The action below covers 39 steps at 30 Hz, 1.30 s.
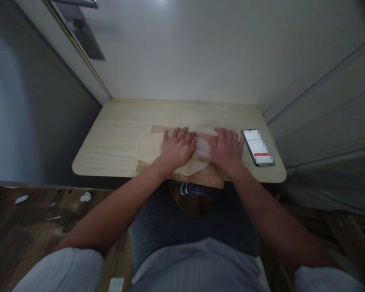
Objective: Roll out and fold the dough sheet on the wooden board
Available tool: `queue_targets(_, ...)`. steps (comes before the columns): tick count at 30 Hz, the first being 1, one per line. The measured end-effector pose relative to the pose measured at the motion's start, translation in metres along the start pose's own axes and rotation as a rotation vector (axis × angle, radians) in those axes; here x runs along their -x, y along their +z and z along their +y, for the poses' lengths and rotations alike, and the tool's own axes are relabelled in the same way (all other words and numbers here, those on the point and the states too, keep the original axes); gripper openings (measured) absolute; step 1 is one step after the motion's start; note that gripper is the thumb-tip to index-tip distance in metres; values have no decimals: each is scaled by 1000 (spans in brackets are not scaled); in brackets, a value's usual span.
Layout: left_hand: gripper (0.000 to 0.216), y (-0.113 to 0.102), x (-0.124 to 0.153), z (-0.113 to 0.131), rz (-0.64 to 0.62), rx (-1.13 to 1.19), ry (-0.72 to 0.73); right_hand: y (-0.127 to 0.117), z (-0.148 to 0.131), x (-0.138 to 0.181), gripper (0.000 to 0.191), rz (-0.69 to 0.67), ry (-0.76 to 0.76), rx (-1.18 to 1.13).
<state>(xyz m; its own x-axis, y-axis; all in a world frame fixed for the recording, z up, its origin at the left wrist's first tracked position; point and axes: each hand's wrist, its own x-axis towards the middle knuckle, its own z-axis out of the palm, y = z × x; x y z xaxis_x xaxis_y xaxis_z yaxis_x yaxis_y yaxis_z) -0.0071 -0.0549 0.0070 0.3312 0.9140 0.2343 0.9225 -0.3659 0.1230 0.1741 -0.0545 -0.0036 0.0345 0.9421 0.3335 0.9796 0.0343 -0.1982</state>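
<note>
A thin, pale sheet that looks like rolled dough (149, 149) lies on a brown wooden board (211, 175), which rests on a small light-wood table (109, 138). My left hand (179, 147) lies palm down across the middle of the sheet, fingers stretched away from me. Toward the right end, my right hand (227, 148) also rests palm down, its fingers extended over the far edge. Between the two hands shows a whitish, smooth patch (202, 150); whether it is a roller or part of the sheet I cannot tell. Both palms hide what lies beneath them.
A phone (258, 148) with its screen lit lies right of my right hand. Behind the table stands a white door (182, 61) with a metal handle plate (83, 36). Scraps of paper (85, 197) lie on the wooden floor at left. My legs are under the table's near edge.
</note>
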Motion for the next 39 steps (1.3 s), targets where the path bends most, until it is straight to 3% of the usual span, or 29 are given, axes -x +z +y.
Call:
queue_targets(15,46,11,-49,-9,-123,37,-45,15,12,-53,39,81,4,40)
queue_targets(21,45,9,-46,-7,-126,53,-82,7,3,-35,38,99,-52,21)
queue_targets(27,44,11,-38,-3,-62,40,-122,7,-7,-5,39,42,5,3)
queue_targets(30,44,12,-37,-3,-29,41,-108,10,-7,-6,42,20,10,9)
queue_targets(39,42,12,-52,-8,-83,40,-98,17,-5,-30,44,-62,39,30)
